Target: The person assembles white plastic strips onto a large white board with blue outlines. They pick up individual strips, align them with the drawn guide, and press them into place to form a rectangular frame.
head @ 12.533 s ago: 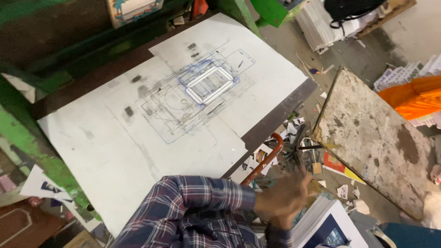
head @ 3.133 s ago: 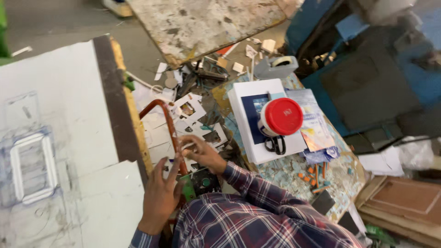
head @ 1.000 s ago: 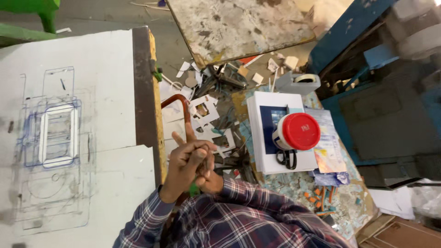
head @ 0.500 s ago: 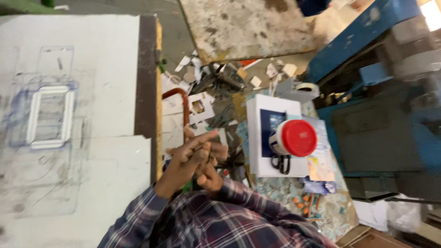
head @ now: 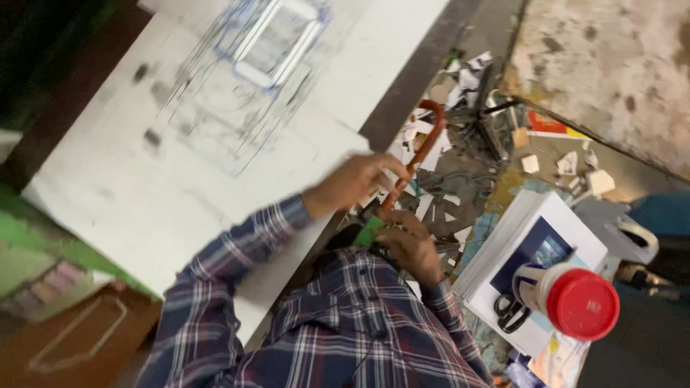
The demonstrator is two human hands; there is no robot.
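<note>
My left hand (head: 353,184) reaches out from a plaid sleeve and curls around the lower end of an orange curved saw frame (head: 425,138) at the board's dark edge. Just below it, my right hand (head: 415,246) closes on a small green piece (head: 369,233) at the foot of that frame. The two hands are close together but apart. Motion blur hides the fingers' exact hold. The large white board (head: 129,179) with a blue and grey pencil drawing lies to the left of both hands.
White cut scraps (head: 460,72) and dark tools litter the gap right of the board. A white box with a blue picture (head: 535,248) carries black scissors (head: 509,313) and a jar with a red lid (head: 583,304). A stained slab (head: 611,65) fills the upper right.
The view has swung round, so the board now runs diagonally. My hands, pressed together before, have parted a little: the left is higher on the orange frame, the right lower by the green piece.
</note>
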